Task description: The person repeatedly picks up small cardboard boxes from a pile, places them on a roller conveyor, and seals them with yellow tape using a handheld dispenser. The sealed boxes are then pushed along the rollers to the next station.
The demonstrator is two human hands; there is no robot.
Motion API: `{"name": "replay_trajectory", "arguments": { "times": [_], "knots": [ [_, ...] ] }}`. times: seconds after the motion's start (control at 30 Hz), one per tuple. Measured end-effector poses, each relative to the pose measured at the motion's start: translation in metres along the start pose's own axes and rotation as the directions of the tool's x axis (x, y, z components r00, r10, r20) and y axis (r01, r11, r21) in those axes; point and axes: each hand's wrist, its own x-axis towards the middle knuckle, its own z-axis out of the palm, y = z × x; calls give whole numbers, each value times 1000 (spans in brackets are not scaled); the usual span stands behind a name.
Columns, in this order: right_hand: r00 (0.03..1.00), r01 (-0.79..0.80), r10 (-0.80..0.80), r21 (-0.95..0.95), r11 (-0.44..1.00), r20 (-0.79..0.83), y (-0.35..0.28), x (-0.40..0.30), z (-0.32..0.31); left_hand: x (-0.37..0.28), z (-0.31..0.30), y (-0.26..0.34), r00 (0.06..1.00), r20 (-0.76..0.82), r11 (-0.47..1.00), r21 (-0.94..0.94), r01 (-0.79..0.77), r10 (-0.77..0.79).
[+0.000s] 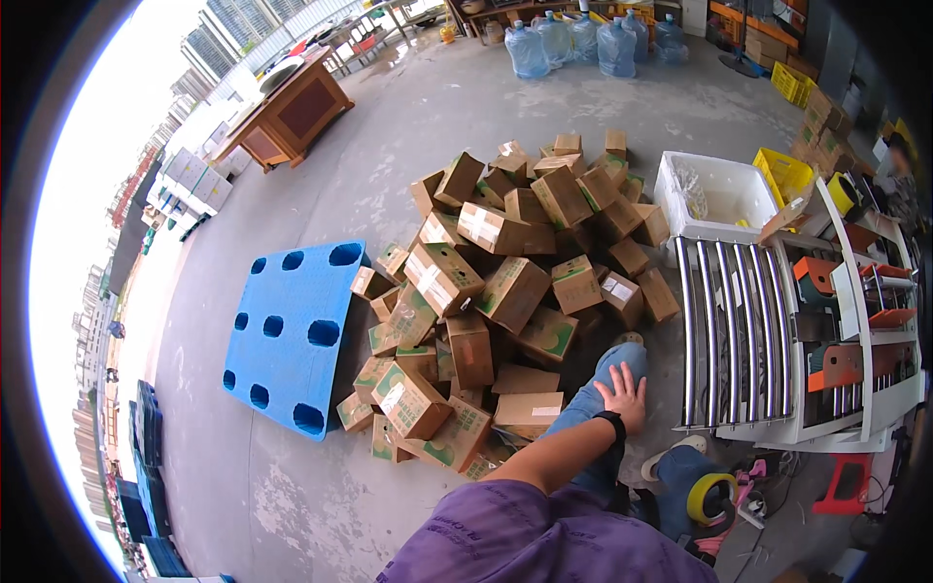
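My left hand (623, 397), with a black band at the wrist, rests on the knee of my blue jeans with its fingers spread, holding nothing. Beyond it lies a heap of brown cardboard boxes (516, 291), many with green print and some with white tape or labels. At my right leg is a roll of yellow tape (711, 499) on what looks like a tape dispenser, beside pink and black parts. Whether my right hand is among these parts cannot be made out.
A blue plastic pallet (295, 364) lies left of the heap. A roller conveyor (736, 335) with an orange-and-white machine (838, 364) stands right, below a white foam box (718, 193) and yellow crate (787, 175). Water bottles (616, 51) and a wooden desk (291, 116) stand farther off. Cables cross the floor.
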Motion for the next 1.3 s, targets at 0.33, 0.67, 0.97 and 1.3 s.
{"name": "replay_trajectory", "arguments": {
  "times": [0.33,0.67,0.97,1.3],
  "knots": [
    [991,41,-52,-85,996,-121,10,10,-36,7,-18,3,997,71,999,38,-10,7],
    [973,125,-146,-125,984,-177,17,6,-33,10,-9,1,997,70,999,48,-22,19],
    [983,133,-131,7,991,-132,22,7,-34,10,-21,-7,980,177,995,33,-94,86],
    [852,480,-521,-469,741,50,20,-12,-10,11,-39,-16,920,348,983,-28,-182,180]
  ]
}}
